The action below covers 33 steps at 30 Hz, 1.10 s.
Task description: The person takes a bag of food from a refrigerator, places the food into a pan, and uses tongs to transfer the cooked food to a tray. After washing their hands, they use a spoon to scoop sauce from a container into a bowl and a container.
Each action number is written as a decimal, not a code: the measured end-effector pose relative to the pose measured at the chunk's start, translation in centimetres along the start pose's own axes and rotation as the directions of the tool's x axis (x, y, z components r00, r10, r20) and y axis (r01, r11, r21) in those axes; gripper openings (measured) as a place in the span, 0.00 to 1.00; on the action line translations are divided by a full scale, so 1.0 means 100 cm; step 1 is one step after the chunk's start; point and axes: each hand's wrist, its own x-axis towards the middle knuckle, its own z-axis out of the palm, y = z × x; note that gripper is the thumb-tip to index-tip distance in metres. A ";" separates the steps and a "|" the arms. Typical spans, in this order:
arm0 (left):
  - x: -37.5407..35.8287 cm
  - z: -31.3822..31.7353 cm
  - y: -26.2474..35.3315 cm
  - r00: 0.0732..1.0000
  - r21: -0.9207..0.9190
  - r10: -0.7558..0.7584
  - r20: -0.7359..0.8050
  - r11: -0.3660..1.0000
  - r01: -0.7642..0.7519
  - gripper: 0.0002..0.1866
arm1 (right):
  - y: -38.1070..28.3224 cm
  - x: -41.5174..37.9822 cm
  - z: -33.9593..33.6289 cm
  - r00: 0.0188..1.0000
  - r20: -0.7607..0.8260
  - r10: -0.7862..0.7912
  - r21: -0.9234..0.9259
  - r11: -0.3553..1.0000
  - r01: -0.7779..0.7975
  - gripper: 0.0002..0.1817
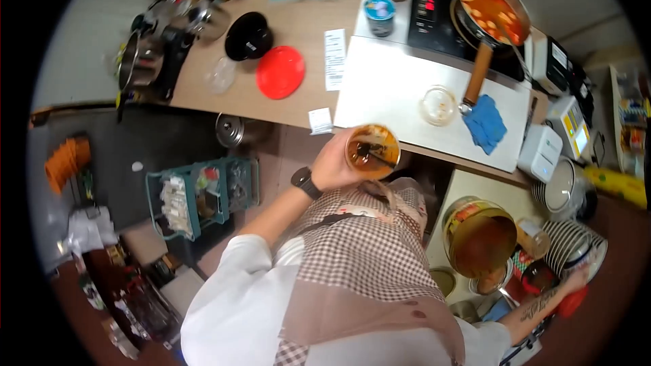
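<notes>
The cup (387,137) was located in the left hand (332,163), in front of the apron (369,257) and just off the near edge of the worktop (386,81). The left fingers were clamped on the cup from its left side; their tips were hidden behind the wall. The mouth of the cup faced the head camera, so its long axis ran roughly along the line of sight; the exact tilt could not be determined. A dark utensil (380,155) lay inside, slanting toward the lower right of the rim, and orange residue coated the inner wall. The governing relation was that between cup and pan (494,13): the pan stood on the cooker (428,13), forward and to the right of the left fingers and well apart from them. Its handle (479,71) pointed back toward the wearer, with the dish (439,105) and the cloth (485,125) near its end. The left hand was the nearer to both cup and pan. The right hand (576,281) was extended far out to the right, beyond the large can (480,240), beside the bowls (569,247) and a red object (573,302). Whether the right fingers were apart, together or gripping could not be told at that size.
</notes>
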 end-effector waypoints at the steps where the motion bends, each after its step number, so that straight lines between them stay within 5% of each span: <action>1: 0.002 -0.002 -0.018 0.999 -0.026 0.017 -0.052 0.999 -0.018 0.47 | -0.018 -0.013 -0.015 0.991 -0.057 0.122 0.155 0.982 -0.112 0.26; 3: 0.004 -0.021 -0.031 0.994 -0.091 -0.050 -0.100 0.995 0.041 0.49 | -0.041 -0.030 -0.033 0.976 -0.077 0.204 0.585 0.802 -0.122 0.25; 5: 0.010 -0.038 -0.051 0.988 -0.142 -0.034 -0.151 0.990 0.013 0.50 | -0.066 -0.048 -0.045 0.977 -0.056 0.205 0.904 0.426 -0.038 0.26; 8: 0.026 -0.056 -0.090 0.966 -0.267 -0.006 -0.259 0.962 -0.066 0.48 | -0.125 -0.099 -0.063 0.995 -0.014 0.100 0.999 0.054 0.008 0.26; 10: 0.044 -0.070 -0.114 0.974 -0.360 -0.056 -0.217 0.932 -0.026 0.51 | -0.199 -0.177 -0.073 1.000 -0.003 0.012 0.999 -0.035 0.003 0.28; 13: 0.068 -0.088 -0.138 0.980 -0.477 -0.101 -0.172 0.879 0.007 0.55 | -0.303 -0.286 -0.067 0.998 0.044 -0.051 0.999 0.014 -0.043 0.31; 18: 0.066 -0.129 -0.195 0.969 -0.328 -0.137 -0.204 0.942 0.064 0.55 | -0.433 -0.411 -0.006 0.924 0.321 -0.206 0.947 0.084 -0.310 0.31; 22: 0.037 -0.174 -0.227 0.954 -0.226 -0.194 -0.230 0.964 0.142 0.55 | -0.465 -0.462 0.091 0.612 0.368 -0.700 0.930 0.256 -0.265 0.15; 26: 0.016 -0.214 -0.267 0.928 -0.224 -0.243 -0.283 0.957 0.182 0.53 | -0.555 -0.568 0.120 0.417 0.533 -0.736 0.835 0.538 -0.115 0.12; 28: 0.009 -0.240 -0.278 0.919 -0.262 -0.252 -0.302 0.949 0.174 0.51 | -0.576 -0.608 0.139 0.289 0.520 -0.804 0.836 0.548 0.020 0.10; 30: 0.003 -0.263 -0.293 0.918 -0.247 -0.210 -0.336 0.960 0.130 0.44 | -0.590 -0.639 0.158 0.009 0.332 -0.943 0.816 0.292 0.499 0.07; 33: -0.003 -0.281 -0.300 0.927 -0.374 -0.205 -0.314 0.924 0.078 0.46 | -0.597 -0.679 0.197 -0.300 0.111 -0.948 0.691 -0.143 0.708 0.08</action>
